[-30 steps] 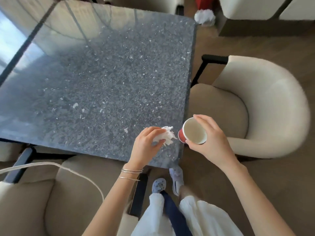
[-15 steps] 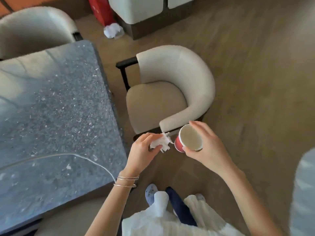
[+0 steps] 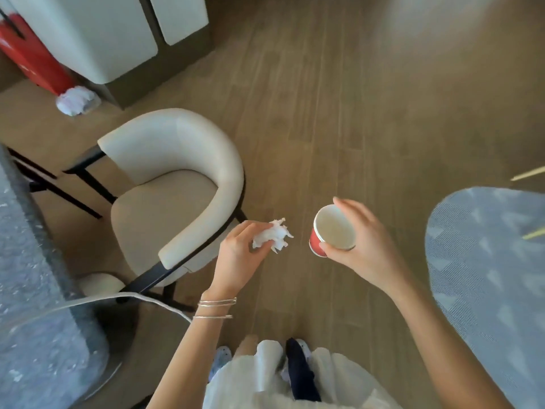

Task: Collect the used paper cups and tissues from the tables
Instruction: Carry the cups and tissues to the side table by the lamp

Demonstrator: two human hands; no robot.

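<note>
I see my left hand [image 3: 239, 258] pinched shut around a crumpled white tissue [image 3: 272, 236], thumb and fingers closed on it so that its ragged edge sticks out to the right. My right hand [image 3: 364, 246] is wrapped around a red paper cup [image 3: 331, 231], fingers on the far side of the rim and thumb on the near side; the cup tilts so I look into its pale inside, and I cannot make out anything in it. Tissue and cup are held apart over the wooden floor [image 3: 339, 113], with a clear gap between them. Two thin bracelets [image 3: 216, 308] sit on my left wrist. To the left stands a cream armchair [image 3: 174, 184] on dark legs, and at the left edge is the corner of a grey speckled table [image 3: 32, 290]. Far left, a white bundle [image 3: 77, 100] lies on the floor beside something red [image 3: 32, 57]. At the right edge I see a pale blue patterned rug [image 3: 486, 276].
</note>
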